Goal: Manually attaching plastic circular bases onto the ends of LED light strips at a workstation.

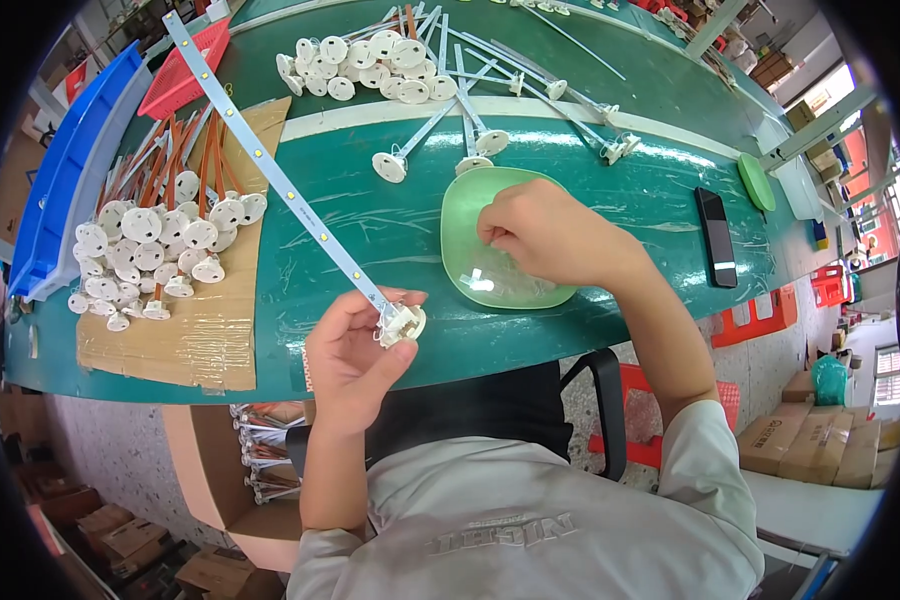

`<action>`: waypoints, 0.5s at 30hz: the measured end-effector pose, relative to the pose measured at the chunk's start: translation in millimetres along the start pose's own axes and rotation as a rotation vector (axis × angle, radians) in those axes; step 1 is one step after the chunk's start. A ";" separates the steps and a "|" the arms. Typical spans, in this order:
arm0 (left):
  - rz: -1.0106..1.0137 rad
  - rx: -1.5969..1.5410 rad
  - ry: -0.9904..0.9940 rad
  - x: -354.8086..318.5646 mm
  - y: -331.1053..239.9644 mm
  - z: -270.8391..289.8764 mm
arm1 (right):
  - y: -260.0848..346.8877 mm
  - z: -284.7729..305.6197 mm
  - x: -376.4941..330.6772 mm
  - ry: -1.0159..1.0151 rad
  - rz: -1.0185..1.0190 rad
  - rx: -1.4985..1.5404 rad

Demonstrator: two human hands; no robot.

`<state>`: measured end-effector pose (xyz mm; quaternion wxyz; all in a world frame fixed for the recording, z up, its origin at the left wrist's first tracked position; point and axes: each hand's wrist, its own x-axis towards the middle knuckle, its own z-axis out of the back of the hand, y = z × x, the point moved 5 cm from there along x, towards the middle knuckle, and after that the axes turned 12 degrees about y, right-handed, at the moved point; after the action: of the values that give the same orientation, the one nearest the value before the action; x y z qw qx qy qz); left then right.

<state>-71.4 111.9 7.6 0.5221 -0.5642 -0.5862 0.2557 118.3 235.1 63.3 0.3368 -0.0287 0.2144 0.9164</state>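
Note:
My left hand [355, 352] is closed around the round white base of an LED strip [275, 170], over the table's near edge. The long pale strip slants up and to the left from that base, with small yellow LEDs along it. My right hand [538, 228] reaches into a light green bowl [457, 215], its fingers bent down and pressed together. Small clear pieces seem to lie in the bowl; what the fingertips hold, if anything, is too small to make out.
Many strips with white bases [142, 226] lie on cardboard [170, 350] at left, beside a blue bin [75, 180] and red basket [185, 65]. More bases [360, 62] and loose strips [390, 166] lie beyond the bowl. A phone [716, 238] and green dish [756, 182] are at right.

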 end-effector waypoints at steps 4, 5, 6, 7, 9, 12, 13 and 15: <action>-0.023 -0.049 0.019 1.6 -1.3 -4.5 | -3.0 3.1 -15.2 -0.080 0.030 0.090; -0.020 -0.035 0.020 1.8 -1.4 -4.0 | -2.5 3.8 -16.3 -0.083 0.030 0.090; -0.017 -0.021 0.021 1.8 -0.9 -4.2 | -3.2 4.6 -18.3 -0.092 0.013 0.093; -0.016 -0.020 0.024 2.1 -0.3 -4.3 | -4.0 5.2 -20.2 -0.101 -0.004 0.096; -0.021 -0.002 0.025 2.9 0.3 -4.0 | -4.6 5.6 -19.6 -0.141 0.009 0.086; -0.023 0.034 0.028 3.4 -0.3 -4.8 | -0.6 9.8 -14.7 -0.177 0.007 0.103; -0.024 0.037 0.029 3.1 0.2 -5.5 | 0.0 11.1 -14.3 -0.174 -0.008 0.130; -0.033 0.045 0.021 2.4 0.9 -5.0 | 0.8 13.8 -19.4 -0.223 -0.024 0.203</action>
<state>-66.1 112.9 9.2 0.5448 -0.5453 -0.5842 0.2541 134.0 228.5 80.0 0.3705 0.1049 0.2670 0.8834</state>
